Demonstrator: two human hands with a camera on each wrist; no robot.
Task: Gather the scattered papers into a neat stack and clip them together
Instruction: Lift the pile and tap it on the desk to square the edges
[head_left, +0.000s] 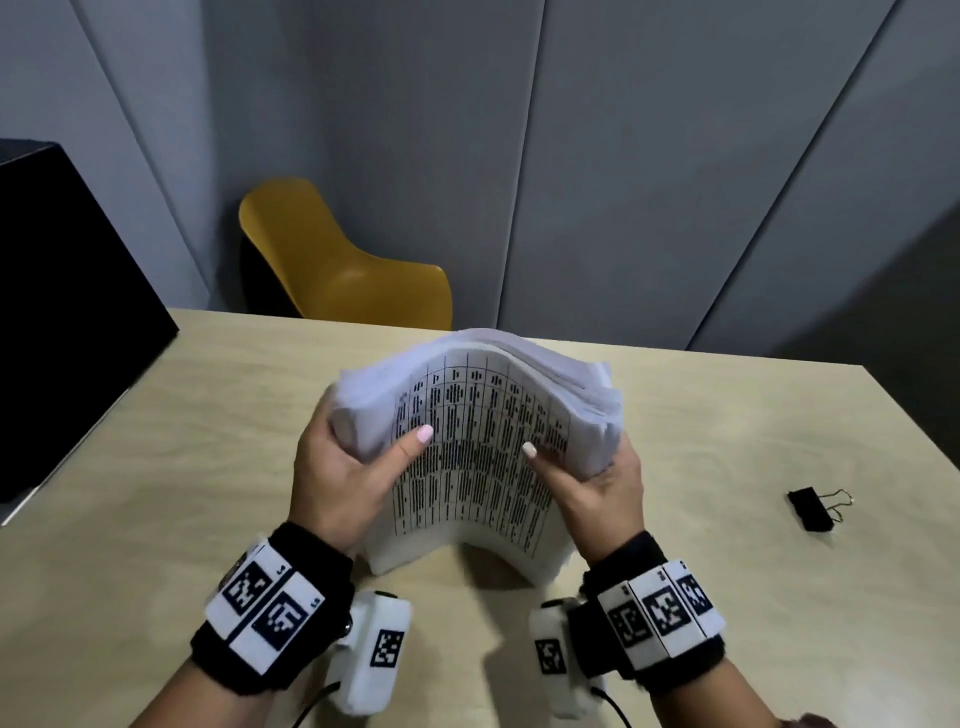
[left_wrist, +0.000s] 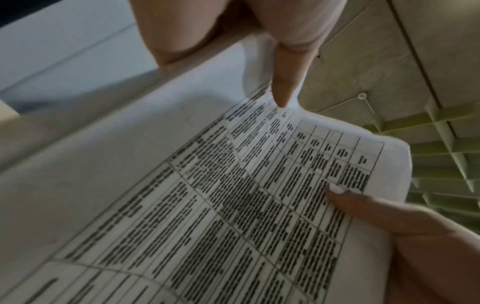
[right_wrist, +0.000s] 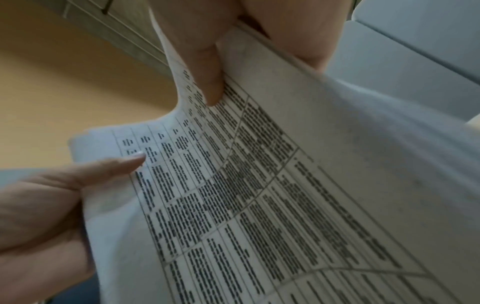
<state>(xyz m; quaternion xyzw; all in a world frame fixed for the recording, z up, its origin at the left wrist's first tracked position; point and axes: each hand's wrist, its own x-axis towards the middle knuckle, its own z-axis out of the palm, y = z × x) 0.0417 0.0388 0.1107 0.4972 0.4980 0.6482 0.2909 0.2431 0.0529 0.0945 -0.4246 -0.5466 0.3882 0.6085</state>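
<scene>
I have one thick stack of papers (head_left: 478, 457) stood on its lower edge on the table (head_left: 208, 467), and both of my hands are on it, one at each side. My left hand (head_left: 343, 478) wraps the left edge, the thumb laid across the printed front sheet and the fingers curled out of sight behind; my right hand (head_left: 592, 483) does the same on the right edge, thumb on the front and fingers behind. So each hand is closed round the stack, and the stack bows outward toward me between them, its bottom edge arched with the two lower corners touching the table. The front sheet carries one printed grid of dark text; how many sheets lie behind it I cannot count, as the top edges fan into a blurred bundle. From my left wrist I see that same sheet (left_wrist: 233, 205) with my left thumb pressed on it near the top and the other thumb on it at the right. From my right wrist the sheet (right_wrist: 259, 195) shows again, both thumbs on it. One black binder clip (head_left: 818, 506) lies on the table well to my right, apart from the stack, untouched. Beyond the far edge stands one yellow chair (head_left: 337, 254), and one dark box (head_left: 67, 312) sits at the left.
</scene>
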